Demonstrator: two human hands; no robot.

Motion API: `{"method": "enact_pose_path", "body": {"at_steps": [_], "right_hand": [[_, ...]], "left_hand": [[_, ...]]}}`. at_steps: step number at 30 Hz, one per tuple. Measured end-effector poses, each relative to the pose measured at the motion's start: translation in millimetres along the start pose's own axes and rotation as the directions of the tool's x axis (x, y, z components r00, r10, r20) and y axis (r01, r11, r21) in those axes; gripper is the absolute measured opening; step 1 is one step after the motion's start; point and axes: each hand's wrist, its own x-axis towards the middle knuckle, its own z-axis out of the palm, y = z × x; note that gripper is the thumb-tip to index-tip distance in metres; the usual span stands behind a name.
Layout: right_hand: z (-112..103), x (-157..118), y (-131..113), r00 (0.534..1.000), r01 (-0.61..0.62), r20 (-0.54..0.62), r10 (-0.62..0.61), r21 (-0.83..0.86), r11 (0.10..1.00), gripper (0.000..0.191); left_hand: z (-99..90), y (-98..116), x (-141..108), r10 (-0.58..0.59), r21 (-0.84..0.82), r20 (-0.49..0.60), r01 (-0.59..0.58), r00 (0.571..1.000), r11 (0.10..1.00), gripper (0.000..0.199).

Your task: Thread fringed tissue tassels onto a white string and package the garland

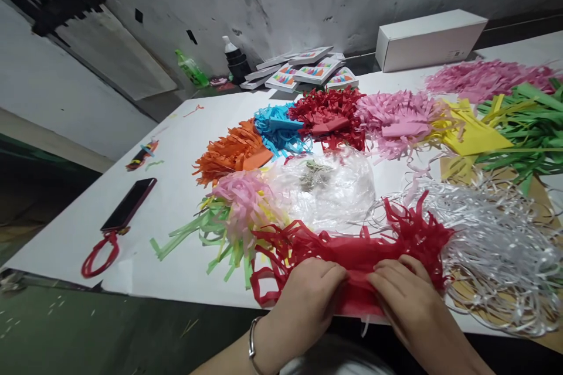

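On the bench (145,269), nr edge, I saw remotely red paper (352,250) under L hand (310,290) & R hand (409,296), both sets of fingers (382,276) pinching its middle; white ribbon (497,228) lay just R, clear plastic (345,199) just beyond.

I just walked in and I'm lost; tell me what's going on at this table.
A person's left hand and right hand hold the plain middle of a red fringed sheet at the near edge of the white table, its cut strips splaying to both sides. Beyond it lies some clear plastic, with fringed bunches in several colours arranged behind.
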Motion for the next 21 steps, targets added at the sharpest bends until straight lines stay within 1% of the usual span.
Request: {"method": "enact_pose_path", "body": {"at_steps": [2,4,6,8,10,13,15,16,17,18,19,21], "right_hand": [[-2.4,4.6,3.7,0.995,-0.071,0.075,0.068,0.034,0.997,0.02],[-2.5,8.3,5.9,0.987,-0.11,0.119,0.111,-0.014,0.994,0.016],[0.1,11.5,6.0,0.984,-0.142,0.088,0.154,-0.126,0.982,0.014],[4.1,15.0,4.8,0.981,-0.174,0.036,0.189,-0.243,0.954,0.018],[7.4,18.9,4.0,0.979,-0.189,0.011,0.204,-0.328,0.925,0.022],[8.0,24.6,4.3,0.978,-0.182,0.019,0.207,-0.397,0.9,0.023],[5.7,26.6,4.3,0.977,-0.199,-0.013,0.215,-0.438,0.877,0.016],[4.3,26.6,3.9,0.978,-0.202,-0.046,0.203,-0.448,0.871,0.015],[3.1,25.7,3.1,0.983,-0.184,-0.078,0.167,-0.442,0.878,0.018],[2.3,23.9,2.1,0.989,-0.14,-0.098,0.109,-0.413,0.9,0.023],[2.2,21.6,0.9,0.994,-0.069,-0.102,0.034,-0.365,0.929,0.026],[4.6,16.2,-1.4,0.994,0.083,-0.053,-0.1,-0.261,0.962,0.03]], "left_hand": [[-2.8,-2.3,4.0,-0.057,-0.03,0.044,0.059,0.997,0.998,0.025],[-5.4,-4.3,11.7,-0.115,-0.015,0.089,0.117,0.989,0.993,0.02],[-6.7,-6.1,21.5,-0.179,0.066,0.121,0.172,0.976,0.983,0.017],[-6.7,-7.4,31.5,-0.24,0.167,0.145,0.215,0.96,0.962,0.017],[-6.1,-8.4,39.7,-0.286,0.237,0.166,0.243,0.944,0.941,0.016],[-5.6,-9.2,47.2,-0.32,0.27,0.172,0.268,0.932,0.925,0.017],[-5.5,-9.8,49.3,-0.32,0.269,0.168,0.269,0.932,0.925,0.018],[-5.4,-10.2,49.9,-0.318,0.268,0.167,0.267,0.933,0.926,0.018],[-5.1,-10.7,50.3,-0.315,0.266,0.167,0.265,0.934,0.927,0.017],[-4.7,-11.3,50.6,-0.311,0.265,0.166,0.262,0.936,0.928,0.017],[-4.2,-12.1,51.0,-0.307,0.263,0.164,0.258,0.937,0.929,0.015],[-3.1,-14.1,52.0,-0.3,0.257,0.157,0.255,0.941,0.932,0.014]]}}
